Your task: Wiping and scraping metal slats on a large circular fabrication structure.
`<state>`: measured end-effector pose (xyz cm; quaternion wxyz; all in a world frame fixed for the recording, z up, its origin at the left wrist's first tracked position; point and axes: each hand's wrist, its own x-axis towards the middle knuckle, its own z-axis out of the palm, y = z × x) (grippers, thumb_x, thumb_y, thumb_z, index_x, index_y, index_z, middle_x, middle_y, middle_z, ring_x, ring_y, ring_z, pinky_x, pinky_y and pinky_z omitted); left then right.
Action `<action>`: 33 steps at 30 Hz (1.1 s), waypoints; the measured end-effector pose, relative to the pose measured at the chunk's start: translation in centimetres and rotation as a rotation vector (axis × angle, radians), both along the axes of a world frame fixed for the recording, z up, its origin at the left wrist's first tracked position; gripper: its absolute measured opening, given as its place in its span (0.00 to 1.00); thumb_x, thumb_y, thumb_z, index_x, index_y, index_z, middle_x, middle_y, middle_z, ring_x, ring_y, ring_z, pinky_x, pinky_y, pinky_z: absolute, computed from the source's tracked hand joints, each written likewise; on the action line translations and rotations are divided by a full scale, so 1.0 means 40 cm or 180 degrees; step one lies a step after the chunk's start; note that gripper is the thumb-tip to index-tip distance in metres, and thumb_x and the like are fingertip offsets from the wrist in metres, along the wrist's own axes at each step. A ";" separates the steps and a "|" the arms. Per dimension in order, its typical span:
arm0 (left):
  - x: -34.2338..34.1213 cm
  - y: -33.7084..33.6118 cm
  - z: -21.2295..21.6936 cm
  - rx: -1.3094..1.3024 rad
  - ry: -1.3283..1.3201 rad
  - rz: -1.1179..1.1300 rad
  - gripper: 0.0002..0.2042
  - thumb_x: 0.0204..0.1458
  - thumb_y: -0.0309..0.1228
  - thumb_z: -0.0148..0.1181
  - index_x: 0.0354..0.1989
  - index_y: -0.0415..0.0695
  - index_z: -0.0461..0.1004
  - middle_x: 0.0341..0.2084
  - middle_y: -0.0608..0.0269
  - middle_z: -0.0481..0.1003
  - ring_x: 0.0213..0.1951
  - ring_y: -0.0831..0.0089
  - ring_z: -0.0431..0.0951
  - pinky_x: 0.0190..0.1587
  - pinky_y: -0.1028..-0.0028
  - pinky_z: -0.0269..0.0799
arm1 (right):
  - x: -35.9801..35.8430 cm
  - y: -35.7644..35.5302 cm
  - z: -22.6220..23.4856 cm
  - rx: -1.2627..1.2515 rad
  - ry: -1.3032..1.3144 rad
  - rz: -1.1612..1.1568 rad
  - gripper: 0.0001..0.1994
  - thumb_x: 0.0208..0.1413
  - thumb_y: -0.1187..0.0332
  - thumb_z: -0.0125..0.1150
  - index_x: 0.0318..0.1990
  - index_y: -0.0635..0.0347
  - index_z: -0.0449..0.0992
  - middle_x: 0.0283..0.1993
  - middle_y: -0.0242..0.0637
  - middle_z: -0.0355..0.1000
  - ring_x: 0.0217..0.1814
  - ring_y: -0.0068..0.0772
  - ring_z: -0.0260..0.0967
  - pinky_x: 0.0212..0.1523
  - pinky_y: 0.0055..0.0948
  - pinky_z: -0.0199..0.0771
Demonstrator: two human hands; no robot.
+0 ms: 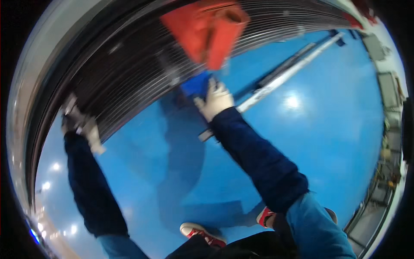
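My right hand [217, 102], in a pale glove, has its fingers closed on a blue piece [197, 84] with straight edges; its exact kind is unclear. Just beyond it, a large orange-red thing [194, 28] with a tube-like, open-ended part lies against a dark ribbed surface [125, 73]. Over at the left, my left hand [81, 121], also in a pale glove, is at the near end of that ribbed surface. Motion smears its fingers, and what they touch cannot be made out.
A long pale bar [284, 75] with a dark strip beside it lies across the glossy blue floor [327, 112]. Grey boxes [388, 88] and other items line the right side. My red shoes [202, 234] stand at the bottom. A curved light-coloured edge [26, 99] rises at the far left.
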<state>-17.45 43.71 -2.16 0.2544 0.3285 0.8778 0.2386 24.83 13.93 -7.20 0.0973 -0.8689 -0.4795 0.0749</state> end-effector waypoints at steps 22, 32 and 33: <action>-0.041 0.124 -0.250 0.0675 0.1631 -0.3224 0.32 0.54 0.55 0.43 0.60 0.43 0.59 0.54 0.49 0.64 0.55 0.56 0.65 0.54 0.65 0.64 | 0.072 -0.036 0.041 -0.0040 0.0151 -0.0160 0.36 0.49 0.52 0.52 0.58 0.75 0.55 0.52 0.63 0.58 0.41 0.54 0.63 0.44 0.42 0.65; -0.428 0.406 -0.468 0.1103 -0.1273 -0.1848 0.31 0.55 0.53 0.43 0.59 0.42 0.59 0.56 0.50 0.62 0.57 0.59 0.62 0.56 0.67 0.60 | 0.035 -0.013 0.022 0.0165 0.0090 -0.0115 0.37 0.49 0.52 0.52 0.58 0.75 0.55 0.50 0.63 0.59 0.40 0.53 0.63 0.42 0.43 0.65; -0.447 0.430 -0.428 0.1132 -0.1356 -0.1771 0.30 0.55 0.53 0.43 0.59 0.41 0.60 0.55 0.50 0.63 0.56 0.59 0.63 0.55 0.67 0.60 | 0.032 -0.007 0.030 0.0228 0.0149 -0.0088 0.37 0.49 0.52 0.52 0.58 0.75 0.55 0.49 0.63 0.59 0.40 0.53 0.63 0.42 0.43 0.65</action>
